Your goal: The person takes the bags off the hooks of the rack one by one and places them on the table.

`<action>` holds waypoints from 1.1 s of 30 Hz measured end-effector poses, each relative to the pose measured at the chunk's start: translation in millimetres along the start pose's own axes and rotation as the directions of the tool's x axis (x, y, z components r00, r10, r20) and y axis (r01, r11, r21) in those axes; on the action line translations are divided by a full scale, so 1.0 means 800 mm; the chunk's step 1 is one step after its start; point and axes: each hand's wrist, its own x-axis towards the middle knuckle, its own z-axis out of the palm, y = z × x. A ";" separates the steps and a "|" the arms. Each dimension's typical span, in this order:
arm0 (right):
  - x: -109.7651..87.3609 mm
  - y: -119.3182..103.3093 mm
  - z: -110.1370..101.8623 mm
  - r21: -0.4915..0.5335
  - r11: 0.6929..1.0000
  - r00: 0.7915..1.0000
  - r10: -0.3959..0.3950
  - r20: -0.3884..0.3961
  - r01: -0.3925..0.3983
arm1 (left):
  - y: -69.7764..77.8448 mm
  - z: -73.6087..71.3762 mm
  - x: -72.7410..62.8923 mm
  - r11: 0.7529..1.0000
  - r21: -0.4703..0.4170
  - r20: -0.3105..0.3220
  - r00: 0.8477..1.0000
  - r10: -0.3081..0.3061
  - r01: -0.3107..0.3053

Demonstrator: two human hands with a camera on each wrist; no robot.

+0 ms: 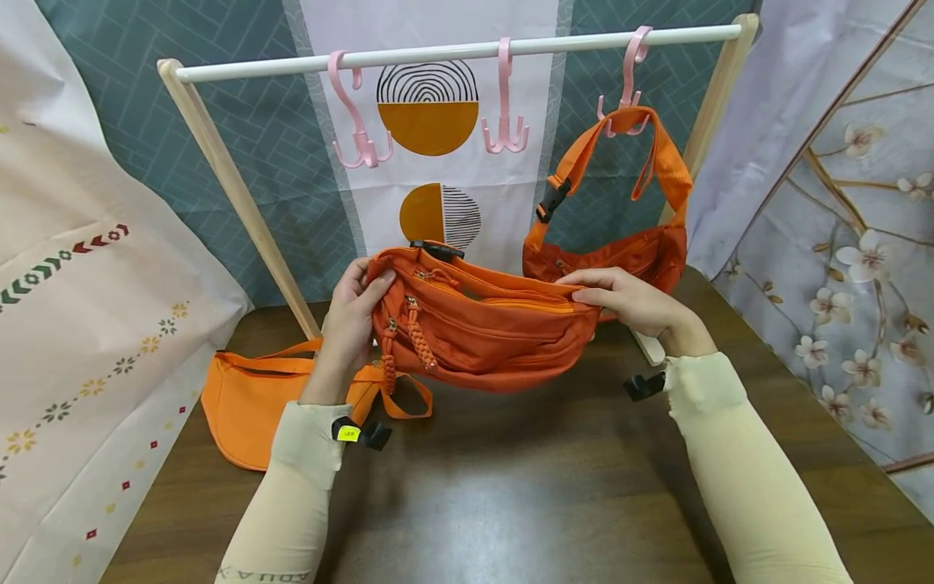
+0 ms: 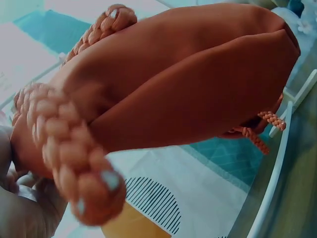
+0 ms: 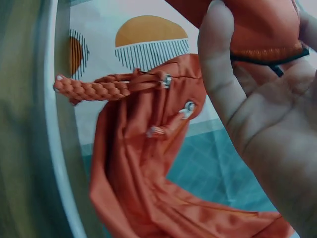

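A rust-orange waist bag [image 1: 481, 332] is held up in front of me above the table. My left hand [image 1: 349, 320] grips its left end, the thumb on the front side. At the right end my right hand [image 1: 631, 304] pinches the bag's upper corner. Braided zipper pulls [image 1: 417, 337] dangle from the left part of the bag, and its top edge gapes a little. The left wrist view shows the bag's underside [image 2: 198, 84] and a thick braided pull [image 2: 69, 148] close up. In the right wrist view, the thumb [image 3: 218, 39] presses the bag's corner [image 3: 267, 25].
A similar bag [image 1: 606, 251] hangs by its strap from the right pink hook [image 1: 629, 81]. Two more pink hooks [image 1: 505, 105] hang from the white rail [image 1: 438, 55]. On the table's left lies an orange bag [image 1: 248, 397], partly behind my left forearm.
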 end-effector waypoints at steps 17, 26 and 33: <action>-0.002 0.035 0.029 0.167 0.981 0.968 -0.061 -0.242 0.104 | -0.014 -0.010 0.003 0.985 0.046 -0.017 0.986 -0.164 0.165; -0.010 0.028 0.029 0.314 0.922 0.942 -0.127 -0.311 0.227 | 0.004 -0.028 -0.003 0.946 0.264 0.095 0.971 -0.220 0.188; -0.017 0.027 0.028 0.391 0.896 0.923 -0.050 -0.382 0.210 | 0.000 -0.033 -0.005 0.903 0.360 0.177 0.932 -0.315 0.237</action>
